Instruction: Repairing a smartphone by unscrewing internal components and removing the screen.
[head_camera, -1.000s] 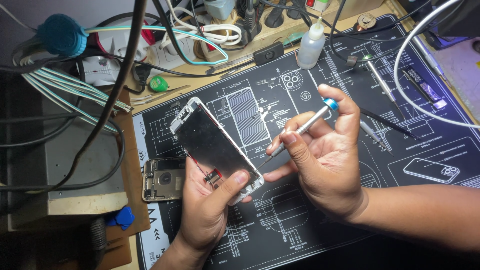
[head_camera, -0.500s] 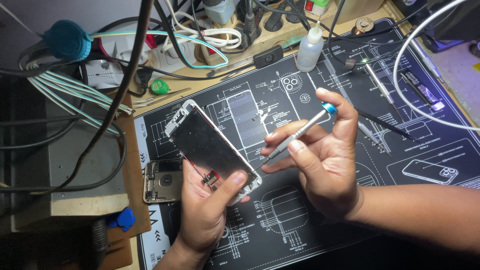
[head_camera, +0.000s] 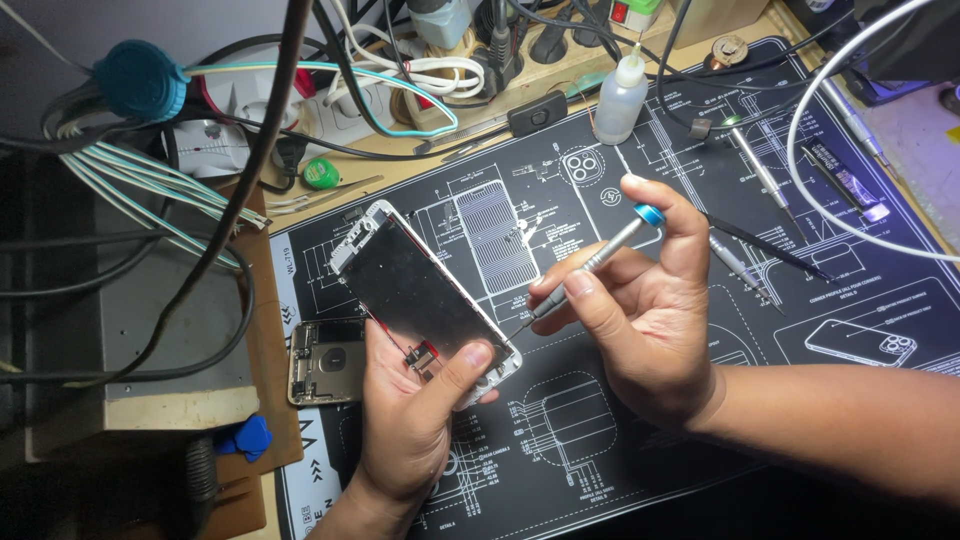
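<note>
Far left, tangled cables (head_camera: 150, 190) beside the desk; opened phone body (head_camera: 325, 362) flat on the black repair mat (head_camera: 600, 440); left hand (head_camera: 415, 420) pinching the phone screen panel (head_camera: 425, 290) by its lower end, tilted above the mat; right hand (head_camera: 650, 310) curled around a blue-capped screwdriver (head_camera: 590, 265), tip just beside the panel's edge; white bottle (head_camera: 620, 95) behind.

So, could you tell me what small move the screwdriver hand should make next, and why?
Probably ease the screwdriver tip down-left onto the screen panel. The right hand holds its tip just off the panel's right edge, while the left hand tilts the panel up.
</note>
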